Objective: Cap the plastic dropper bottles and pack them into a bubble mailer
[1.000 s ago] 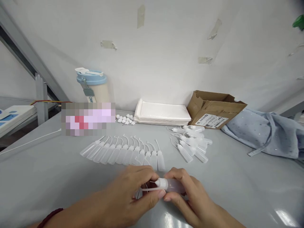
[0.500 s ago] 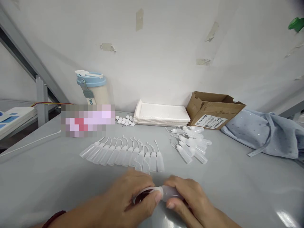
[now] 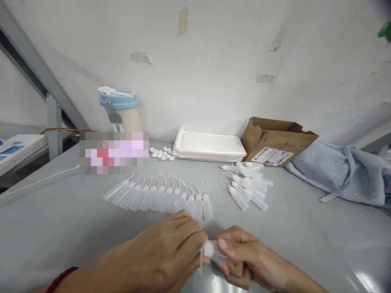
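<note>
My right hand (image 3: pixel 244 256) is closed around the body of a small translucent plastic squeeze bottle (image 3: pixel 220 251), thumb on top. The bottle lies sideways, its white cap (image 3: pixel 209 248) pointing left, and the cap's thin strap hangs down beside it. My left hand (image 3: pixel 180 248) is closed at the cap end, its fingertips partly hidden behind the back of the hand. Just beyond my hands, several similar bottles (image 3: pixel 155 198) with thin curved straps lie side by side in a row. To the right is a loose pile of more such bottles (image 3: pixel 249 191).
Small white caps (image 3: pixel 161 153) lie in a heap beside a stack of white padded envelopes (image 3: pixel 214 144). A cardboard box (image 3: pixel 275 142) and a blue-grey cloth (image 3: pixel 339 171) are at the back right. A tumbler (image 3: pixel 122 110) stands at the back left, near a blurred-out patch.
My left hand has rolled over the cap, so its back now faces up. My right thumb has moved onto the top of the bottle. The strap has swung from pointing left to hanging down.
</note>
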`<state>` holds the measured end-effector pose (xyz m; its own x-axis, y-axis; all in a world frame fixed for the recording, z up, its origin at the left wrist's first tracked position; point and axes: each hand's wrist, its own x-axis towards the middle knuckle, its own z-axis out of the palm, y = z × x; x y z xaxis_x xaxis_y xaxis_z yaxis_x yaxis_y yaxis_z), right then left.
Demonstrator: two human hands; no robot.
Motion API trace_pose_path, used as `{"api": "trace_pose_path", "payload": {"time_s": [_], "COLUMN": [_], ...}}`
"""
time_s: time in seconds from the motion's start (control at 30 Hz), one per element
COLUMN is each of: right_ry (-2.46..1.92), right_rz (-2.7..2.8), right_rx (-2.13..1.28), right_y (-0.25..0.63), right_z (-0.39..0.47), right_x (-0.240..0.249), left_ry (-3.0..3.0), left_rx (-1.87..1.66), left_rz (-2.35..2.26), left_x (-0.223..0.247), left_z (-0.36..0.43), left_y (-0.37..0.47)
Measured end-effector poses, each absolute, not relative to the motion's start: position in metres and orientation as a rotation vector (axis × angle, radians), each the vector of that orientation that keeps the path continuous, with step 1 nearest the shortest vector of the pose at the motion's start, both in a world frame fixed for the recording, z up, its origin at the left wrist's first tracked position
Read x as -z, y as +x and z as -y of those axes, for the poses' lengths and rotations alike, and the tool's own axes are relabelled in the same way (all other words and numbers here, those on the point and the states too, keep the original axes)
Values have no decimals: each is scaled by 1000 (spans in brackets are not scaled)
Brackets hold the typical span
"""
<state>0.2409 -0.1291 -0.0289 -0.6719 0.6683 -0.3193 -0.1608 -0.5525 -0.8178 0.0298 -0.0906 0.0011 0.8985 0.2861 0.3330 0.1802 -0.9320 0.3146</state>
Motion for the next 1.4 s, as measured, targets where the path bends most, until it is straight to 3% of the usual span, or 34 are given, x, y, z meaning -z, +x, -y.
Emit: {"api": "trace_pose_path", "payload": {"time_s": [0.2, 0.27, 0.33, 0.47, 0.53, 0.6, 0.7, 0.97, 1.4], "right_ry": [-820, -861, -939, -1092, -1272, -1472, -1683, -1883, -1846], "right_rz": [1029, 1062, 1064, 1160, 1223, 1310, 1425, 1672, 1841], "right_rx": [-2351, -2092, -1589, -896, -679, -465, -215, -23, 96], "right_y": [244, 251, 262, 282, 287, 290, 293, 295, 296], "right_z": [128, 127, 125, 114, 108, 104, 100, 91, 90], "right_x": [22, 13, 3, -8, -6, -2, 5, 16, 23], "left_ry": [2830, 2693, 2453, 2447, 2482, 2440, 2354, 2332, 2390], "left_rx": [-627, -782, -979, -1158, -1026, -663, -485, -301, -130], "left_rz": [-310, -383, -549, -1250, -1620, -1936, -2040, -2118, -2078], "left_x": [-3, -10, -18, -29, -25, -18, -5, 11, 12], "left_z": [87, 81, 71, 37, 16, -4, -26, -40, -42], "left_y": [31, 25, 16, -10, -24, -37, -53, -56, -50]}}
